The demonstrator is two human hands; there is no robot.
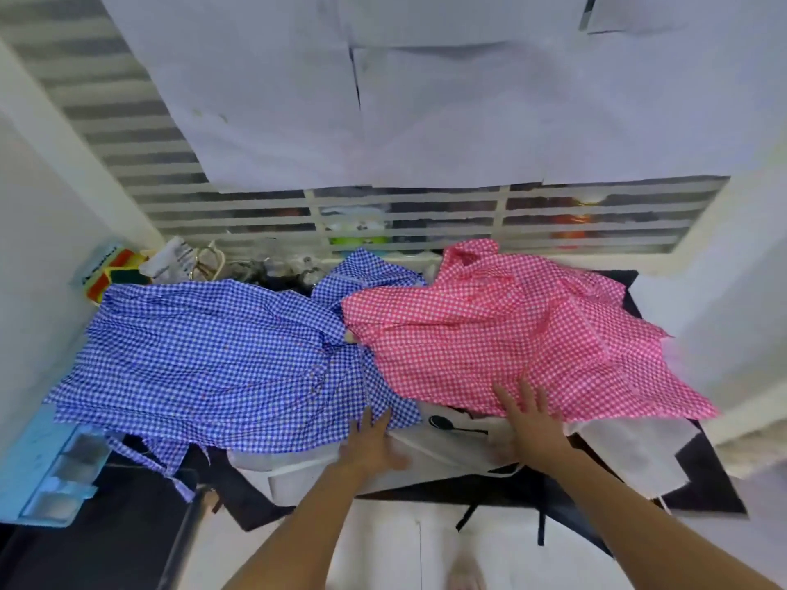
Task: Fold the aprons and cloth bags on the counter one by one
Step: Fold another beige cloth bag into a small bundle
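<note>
Nearest, the left hand (pixel 370 440) lies open with straight fingers, holding nothing, just left of the pink checked apron (pixel 489 334). The right hand (pixel 532 423) presses spread, straight fingers on that apron's near edge, also holding nothing. White cloth bags (pixel 626 449) stick out under the pink apron on the dark counter (pixel 702 496), the blue checked apron (pixel 204 355) touches its left side, and a slatted window (pixel 426 206) stands behind it.

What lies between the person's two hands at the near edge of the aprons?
In the head view, white cloth bearing a black spoon-shaped mark lies between the left hand and the right hand. The stretch is not bare.
</note>
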